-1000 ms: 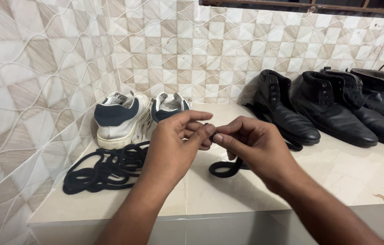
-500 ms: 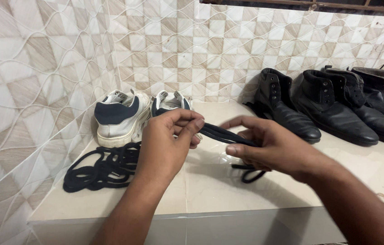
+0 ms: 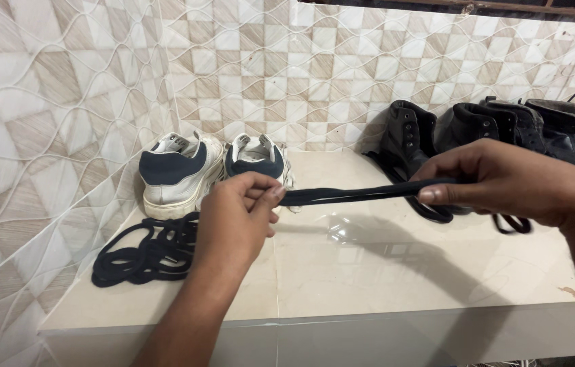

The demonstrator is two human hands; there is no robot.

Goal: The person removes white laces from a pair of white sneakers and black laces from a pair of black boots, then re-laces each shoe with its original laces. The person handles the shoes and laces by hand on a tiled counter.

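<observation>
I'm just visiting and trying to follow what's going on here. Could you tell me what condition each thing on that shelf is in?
Left hand: pinching one end of the lace.
Right hand: pinching the lace further along.
Black lace: stretched taut between the hands, above the shelf.
Lace pile: loose, tangled on the shelf.
White sneakers: upright, heels toward the camera.
Black boots: upright against the wall.

Bright, even light from above/front. Glossy table (image 3: pixel 396 272) shows soft glare patch at centre + faint arm shadows. Black boots (image 3: pixel 505 129) lose detail in shade. Focus sharp; slight wide-angle bend at edges.
</observation>
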